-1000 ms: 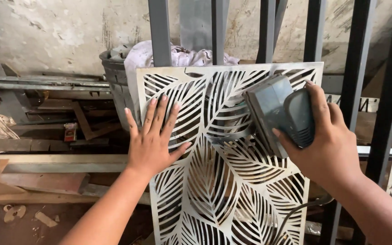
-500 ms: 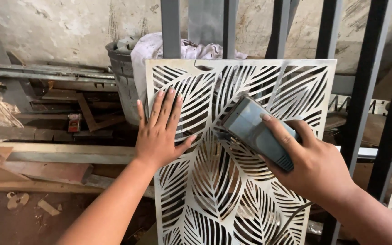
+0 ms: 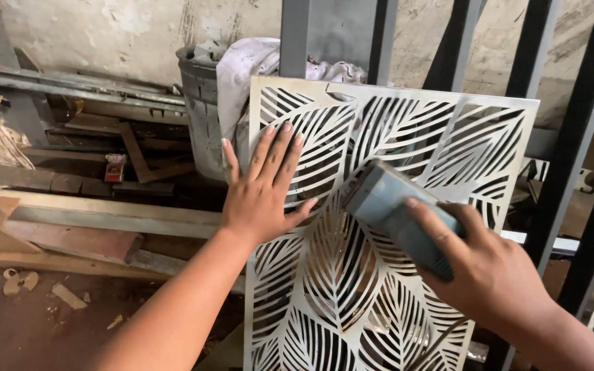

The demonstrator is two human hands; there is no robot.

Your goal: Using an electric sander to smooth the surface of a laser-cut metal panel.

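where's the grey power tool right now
In the head view, right of centre: the right hand presses the grey power tool against the leaf-cut panel.

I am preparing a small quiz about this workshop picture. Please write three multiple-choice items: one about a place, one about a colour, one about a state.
1. Where does the left hand rest?
A. flat on the pale leaf-pattern cut-out panel
B. on the floor
C. on the bucket

2. What colour is the handheld power tool?
A. red
B. grey-blue
C. yellow

3. How does the right hand stand?
A. open and empty
B. out of sight
C. closed around the tool

Answers: 1 A, spread fingers lie on the panel. 2 B, its body looks grey-blue. 3 C, fingers wrap the tool's body.
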